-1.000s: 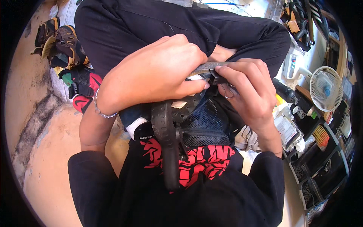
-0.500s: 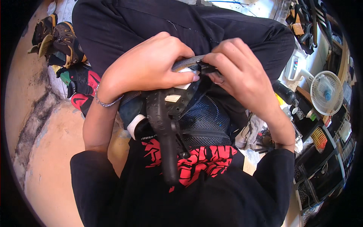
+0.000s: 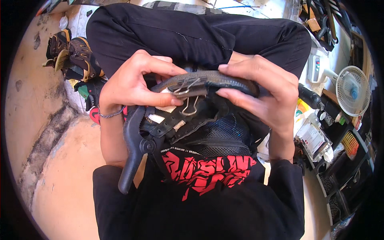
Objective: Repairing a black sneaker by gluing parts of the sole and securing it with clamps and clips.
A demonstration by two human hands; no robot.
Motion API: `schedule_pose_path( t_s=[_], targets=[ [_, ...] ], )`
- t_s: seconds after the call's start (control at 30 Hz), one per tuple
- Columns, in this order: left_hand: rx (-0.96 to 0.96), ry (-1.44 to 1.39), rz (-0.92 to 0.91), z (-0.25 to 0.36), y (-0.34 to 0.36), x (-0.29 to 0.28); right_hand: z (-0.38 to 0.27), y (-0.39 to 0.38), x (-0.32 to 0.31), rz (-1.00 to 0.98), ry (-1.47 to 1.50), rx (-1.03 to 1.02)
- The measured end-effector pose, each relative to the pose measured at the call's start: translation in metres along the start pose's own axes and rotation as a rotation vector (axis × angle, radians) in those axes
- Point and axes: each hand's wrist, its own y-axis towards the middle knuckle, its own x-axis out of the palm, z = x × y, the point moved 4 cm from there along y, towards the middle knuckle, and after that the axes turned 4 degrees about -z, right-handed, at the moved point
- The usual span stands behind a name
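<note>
Pale, stained floor [image 3: 60, 172] spreads across the lower left of the head view, brown shoes [image 3: 83, 58] sit upper left, and a white fan [image 3: 353, 91] stands at the right. And now a binder clip [image 3: 194, 94] is revealed at centre, its wires sticking out, apparently seated on the edge of the curved dark strip [image 3: 208, 76]. Half a second ago that edge was being gripped by the right hand [image 3: 272, 82]; now the hand has been shifted rightward along the strip, nearly closed, the strip held between fingers above and thumb below. By the left hand [image 3: 130, 82], also nearly closed, the strip is pinched left of centre, thumb tip close beside the clip. A black spring clamp [image 3: 147, 145] has been swung leftward, too. The edge, it would seem, is being held by the clip without fingers on its wires, so the right hand is freed to work farther along.
</note>
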Motion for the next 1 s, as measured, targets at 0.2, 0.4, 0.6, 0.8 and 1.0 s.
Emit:
schedule_pose_path(
  t_s=[0.2, 0.4, 0.6, 0.8, 1.0],
  targets=[
    [0.052, 0.038, -0.029, 0.007, -0.002, 0.000, -0.015, -0.002, -0.001, -0.020, -0.030, -0.076],
    [0.042, 0.027, -0.018, 0.010, -0.001, 0.000, -0.014, 0.001, 0.002, -0.018, -0.053, -0.123],
    [-0.017, 0.084, -0.034, 0.011, 0.001, -0.002, -0.005, 0.005, 0.003, -0.002, -0.051, -0.164],
    [-0.097, 0.040, -0.048, 0.012, 0.012, 0.005, 0.010, 0.005, 0.009, 0.041, -0.040, -0.182],
    [-0.088, 0.036, -0.104, 0.009, 0.030, 0.009, 0.015, 0.007, 0.011, 0.002, -0.019, -0.029]
  ],
)
